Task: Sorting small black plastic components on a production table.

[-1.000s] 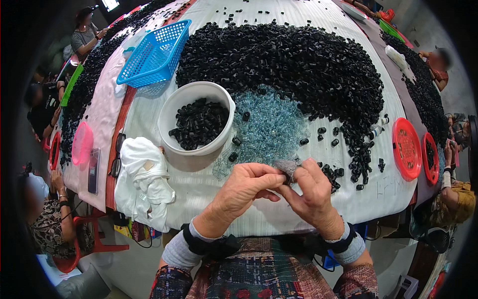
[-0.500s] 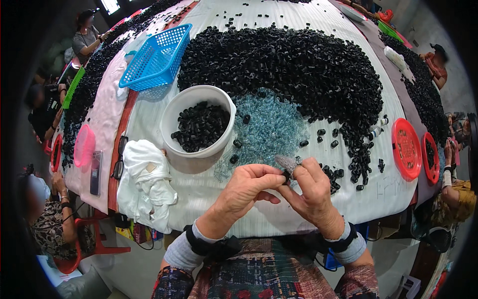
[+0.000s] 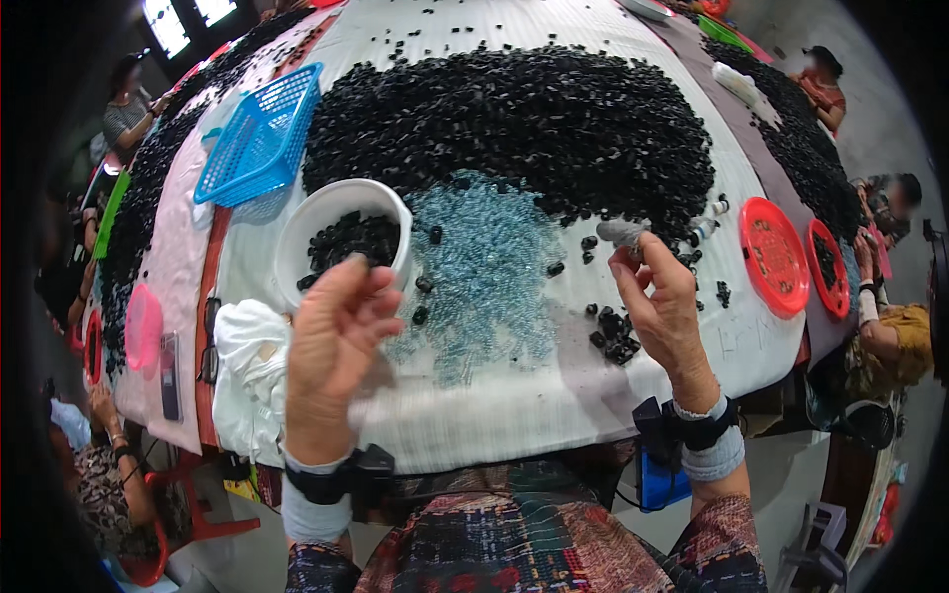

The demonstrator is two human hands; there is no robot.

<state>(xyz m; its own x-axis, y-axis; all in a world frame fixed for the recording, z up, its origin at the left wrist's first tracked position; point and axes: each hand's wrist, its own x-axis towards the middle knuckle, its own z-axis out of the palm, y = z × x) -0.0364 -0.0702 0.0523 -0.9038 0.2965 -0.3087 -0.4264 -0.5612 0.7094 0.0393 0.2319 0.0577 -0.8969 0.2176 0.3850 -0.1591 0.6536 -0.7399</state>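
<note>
In the head view, my hands, close together half a second ago, are now apart. My blurred left hand (image 3: 331, 341), left of centre, overlaps the round white plastic bowl (image 3: 286, 247) of small black pieces (image 3: 348, 243). My right hand (image 3: 657, 301), right of centre, is bent, grey fabric (image 3: 621, 233) at its fingertip. I cannot tell whether either pinches anything.

The left hand (image 3: 341, 341) is held near a white bowl (image 3: 316, 209), the right hand (image 3: 660, 304) near a heap of black pieces (image 3: 514, 128).
</note>
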